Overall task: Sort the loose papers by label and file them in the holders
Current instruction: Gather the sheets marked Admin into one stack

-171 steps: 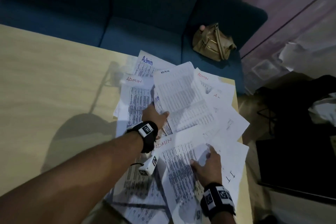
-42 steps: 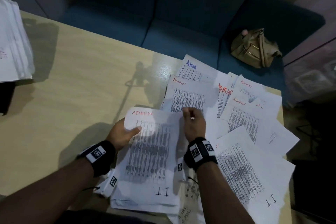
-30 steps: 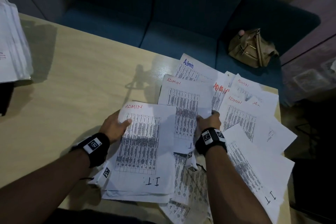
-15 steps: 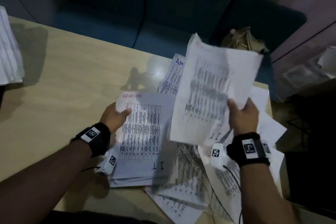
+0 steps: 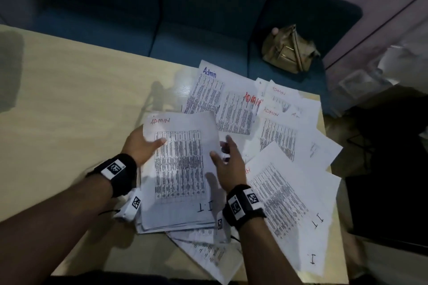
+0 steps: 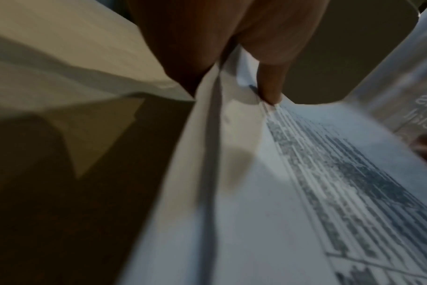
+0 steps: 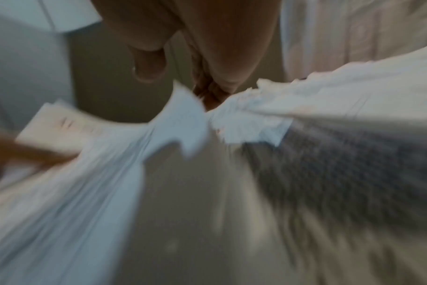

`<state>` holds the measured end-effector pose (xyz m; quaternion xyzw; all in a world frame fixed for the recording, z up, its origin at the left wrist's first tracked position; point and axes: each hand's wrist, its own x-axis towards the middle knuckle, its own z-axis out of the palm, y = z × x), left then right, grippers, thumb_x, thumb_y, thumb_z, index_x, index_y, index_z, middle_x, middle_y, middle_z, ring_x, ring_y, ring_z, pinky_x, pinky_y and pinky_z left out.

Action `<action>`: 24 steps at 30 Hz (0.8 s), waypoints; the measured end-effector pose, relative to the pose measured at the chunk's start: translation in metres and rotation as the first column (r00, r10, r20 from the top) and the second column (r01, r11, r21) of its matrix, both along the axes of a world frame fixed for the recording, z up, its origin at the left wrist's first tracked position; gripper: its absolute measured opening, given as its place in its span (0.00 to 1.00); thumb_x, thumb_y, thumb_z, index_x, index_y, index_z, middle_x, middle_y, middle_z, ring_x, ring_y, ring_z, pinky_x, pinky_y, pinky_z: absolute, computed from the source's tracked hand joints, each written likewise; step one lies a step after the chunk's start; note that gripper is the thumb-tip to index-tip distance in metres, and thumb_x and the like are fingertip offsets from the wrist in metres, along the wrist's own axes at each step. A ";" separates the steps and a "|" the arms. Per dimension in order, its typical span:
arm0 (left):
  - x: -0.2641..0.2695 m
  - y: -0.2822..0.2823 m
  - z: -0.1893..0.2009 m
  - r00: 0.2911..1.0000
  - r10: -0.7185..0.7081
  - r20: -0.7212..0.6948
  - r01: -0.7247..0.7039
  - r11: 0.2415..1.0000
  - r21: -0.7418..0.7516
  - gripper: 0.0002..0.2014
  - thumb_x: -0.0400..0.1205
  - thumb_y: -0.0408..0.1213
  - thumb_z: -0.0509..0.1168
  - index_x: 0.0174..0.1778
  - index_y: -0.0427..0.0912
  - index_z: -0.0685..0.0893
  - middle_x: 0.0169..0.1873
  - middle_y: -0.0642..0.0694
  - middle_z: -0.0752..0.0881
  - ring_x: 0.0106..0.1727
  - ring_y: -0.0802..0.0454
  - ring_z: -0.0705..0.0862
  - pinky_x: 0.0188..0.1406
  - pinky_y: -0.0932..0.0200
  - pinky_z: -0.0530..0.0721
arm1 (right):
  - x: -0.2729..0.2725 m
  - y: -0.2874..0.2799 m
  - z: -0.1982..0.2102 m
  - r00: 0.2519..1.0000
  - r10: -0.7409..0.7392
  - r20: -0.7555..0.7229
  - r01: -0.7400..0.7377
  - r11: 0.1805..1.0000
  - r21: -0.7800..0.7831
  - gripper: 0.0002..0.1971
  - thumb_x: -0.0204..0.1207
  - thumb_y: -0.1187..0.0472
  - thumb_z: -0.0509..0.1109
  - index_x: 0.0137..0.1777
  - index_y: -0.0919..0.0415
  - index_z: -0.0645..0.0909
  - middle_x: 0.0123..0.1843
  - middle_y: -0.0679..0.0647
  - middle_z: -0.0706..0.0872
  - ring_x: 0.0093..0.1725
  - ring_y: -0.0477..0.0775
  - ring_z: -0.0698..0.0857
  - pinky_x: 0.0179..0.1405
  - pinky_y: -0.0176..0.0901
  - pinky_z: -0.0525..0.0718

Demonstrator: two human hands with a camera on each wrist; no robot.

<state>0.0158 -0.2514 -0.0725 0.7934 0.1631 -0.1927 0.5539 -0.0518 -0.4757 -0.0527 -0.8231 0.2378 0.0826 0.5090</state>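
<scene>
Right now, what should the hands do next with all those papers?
Probably the right hand, open beside the stack, should reach for another ADMIN sheet. The left hand already holds the stack, topped with ADMIN, and several sheets with that label lie loose on the table.

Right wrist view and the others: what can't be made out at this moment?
- Right wrist view: motion blur; the right hand grip unreadable.
- Head view: printed tables on the ADMIN stack too small to read.
- Head view: lower sheets hidden under the stack.
- Holders: outside every view.
</scene>
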 end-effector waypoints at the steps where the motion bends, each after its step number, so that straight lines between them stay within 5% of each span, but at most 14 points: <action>1: 0.000 0.001 -0.002 1.000 -0.008 -0.011 0.008 0.999 0.032 0.25 0.78 0.42 0.73 0.71 0.46 0.76 0.65 0.45 0.84 0.61 0.46 0.82 0.63 0.50 0.78 | 0.003 -0.015 0.005 0.995 -0.083 0.054 0.083 0.997 0.002 0.29 0.79 0.58 0.69 0.79 0.53 0.66 0.67 0.45 0.78 0.63 0.48 0.78 0.63 0.43 0.78; 4: 0.001 0.005 -0.005 0.999 0.031 -0.036 -0.029 0.998 0.055 0.24 0.79 0.42 0.72 0.71 0.44 0.77 0.64 0.42 0.84 0.60 0.43 0.84 0.61 0.47 0.81 | 0.000 -0.095 0.009 0.932 -0.330 0.148 0.351 0.924 -0.151 0.21 0.77 0.65 0.71 0.71 0.61 0.76 0.68 0.54 0.81 0.66 0.53 0.79 0.60 0.29 0.74; 5: 0.002 0.006 -0.007 0.998 0.047 -0.045 -0.043 0.997 0.067 0.24 0.79 0.41 0.72 0.71 0.44 0.77 0.63 0.41 0.85 0.57 0.42 0.84 0.58 0.47 0.83 | -0.006 -0.124 0.006 0.925 -0.367 0.096 0.379 0.890 -0.252 0.23 0.75 0.64 0.73 0.70 0.63 0.76 0.69 0.59 0.81 0.68 0.57 0.79 0.62 0.33 0.74; 9: 0.007 0.013 -0.012 0.996 0.071 -0.045 -0.067 0.994 0.088 0.25 0.79 0.36 0.71 0.73 0.41 0.75 0.56 0.39 0.85 0.43 0.46 0.84 0.35 0.57 0.83 | -0.043 -0.183 -0.016 0.854 -0.296 -0.429 -0.030 0.794 -0.607 0.43 0.66 0.45 0.78 0.78 0.60 0.64 0.74 0.65 0.71 0.72 0.68 0.71 0.71 0.62 0.71; 13: 0.010 0.021 -0.012 0.994 0.090 -0.063 -0.083 0.991 0.106 0.24 0.81 0.33 0.68 0.74 0.43 0.74 0.46 0.42 0.85 0.36 0.47 0.82 0.30 0.57 0.81 | -0.055 -0.183 -0.022 0.889 -0.211 -0.407 -0.094 0.785 -0.612 0.34 0.68 0.44 0.77 0.72 0.54 0.72 0.69 0.58 0.80 0.68 0.65 0.76 0.67 0.56 0.72; 16: 0.015 0.032 -0.014 0.994 0.099 -0.036 -0.093 0.985 0.146 0.25 0.80 0.33 0.70 0.73 0.47 0.75 0.51 0.40 0.88 0.40 0.44 0.85 0.33 0.58 0.82 | -0.051 -0.187 -0.013 0.936 -0.159 -0.314 -0.040 0.839 -0.543 0.17 0.76 0.49 0.70 0.60 0.57 0.82 0.55 0.61 0.88 0.58 0.65 0.83 0.55 0.50 0.76; 19: 0.017 0.044 -0.016 0.995 0.100 -0.027 -0.094 0.980 0.175 0.20 0.79 0.33 0.70 0.68 0.42 0.80 0.53 0.37 0.88 0.41 0.42 0.84 0.40 0.55 0.85 | -0.043 -0.183 0.007 0.983 -0.110 -0.146 0.046 0.922 -0.383 0.15 0.75 0.47 0.67 0.50 0.60 0.83 0.42 0.60 0.88 0.47 0.62 0.85 0.45 0.46 0.74; 22: 0.015 0.048 -0.015 0.993 0.111 -0.029 -0.102 0.973 0.209 0.22 0.78 0.33 0.71 0.69 0.42 0.79 0.53 0.37 0.88 0.46 0.39 0.86 0.51 0.44 0.87 | -0.031 -0.162 0.004 0.974 -0.169 -0.150 0.098 0.915 -0.390 0.19 0.79 0.50 0.67 0.60 0.66 0.82 0.57 0.64 0.87 0.56 0.63 0.84 0.53 0.46 0.76; 24: 0.012 0.047 -0.014 0.993 0.118 -0.031 -0.110 0.974 0.197 0.22 0.79 0.32 0.70 0.69 0.41 0.79 0.53 0.38 0.87 0.48 0.39 0.86 0.51 0.46 0.87 | -0.026 -0.138 -0.005 0.955 -0.212 -0.207 0.118 0.913 -0.390 0.22 0.81 0.50 0.65 0.65 0.67 0.79 0.63 0.66 0.85 0.61 0.65 0.83 0.59 0.47 0.77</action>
